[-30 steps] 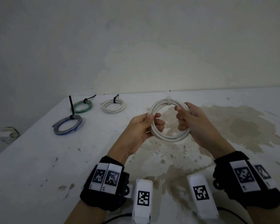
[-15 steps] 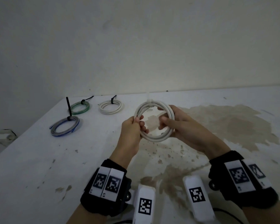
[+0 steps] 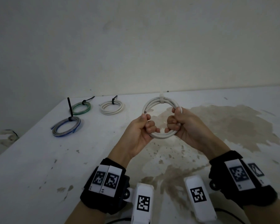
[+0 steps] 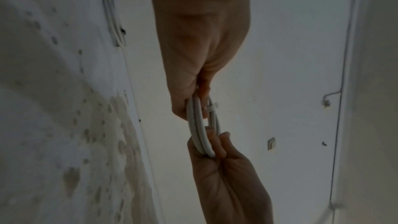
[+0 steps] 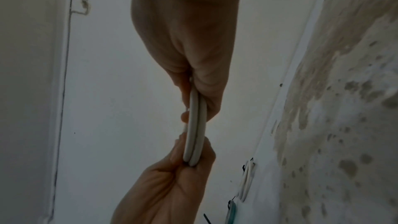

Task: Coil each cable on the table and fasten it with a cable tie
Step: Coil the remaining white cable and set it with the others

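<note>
A coiled white cable point(image 3: 162, 101) is held upright above the table between both hands. My left hand point(image 3: 145, 125) grips its left side, fingers curled round the strands. My right hand point(image 3: 174, 122) grips its right side the same way. A white cable tie point(image 3: 161, 99) wraps the coil at its top, with its head sticking up. The left wrist view shows the coil point(image 4: 197, 125) edge-on with the tie point(image 4: 210, 108) beside it. In the right wrist view the coil point(image 5: 194, 134) is clamped between both hands, and the tie is hidden.
Three tied coils lie at the table's far left: a grey-blue one point(image 3: 66, 128), a green one point(image 3: 81, 107) and a white one point(image 3: 111, 107), each with a black tie. A large brown stain point(image 3: 225, 125) covers the table's right part. The wall stands behind.
The coil was carried left, then came back right and turned a little in the hands. My right hand now grips it with a closed fist, thumb higher on the rim.
</note>
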